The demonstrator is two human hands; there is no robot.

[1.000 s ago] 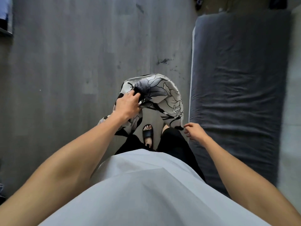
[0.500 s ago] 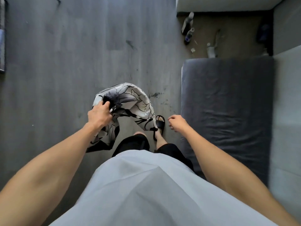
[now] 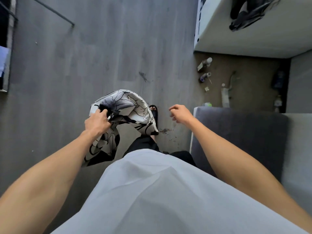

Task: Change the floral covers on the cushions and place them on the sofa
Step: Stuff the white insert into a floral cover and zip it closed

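Observation:
My left hand (image 3: 97, 122) grips a bunched black-and-white floral cover (image 3: 128, 108), which hangs limp over the floor in front of my legs. My right hand (image 3: 179, 113) hangs free with loosely curled fingers and holds nothing, just left of the dark grey sofa seat (image 3: 244, 137). Another dark patterned cloth (image 3: 248, 12) lies on a white surface at the top right. No cushion is in view.
Grey wood floor (image 3: 101, 56) spreads ahead and to the left. Bottles and small litter (image 3: 205, 68) lie on a brown patch between the sofa and the white furniture (image 3: 236, 41). A shelf edge (image 3: 6, 48) runs along the far left. My sandalled foot (image 3: 154, 112) steps forward.
I have walked forward along the sofa, so the sofa has slid down the frame and the white furniture and bottles have come into view. My left hand still holds the cover.

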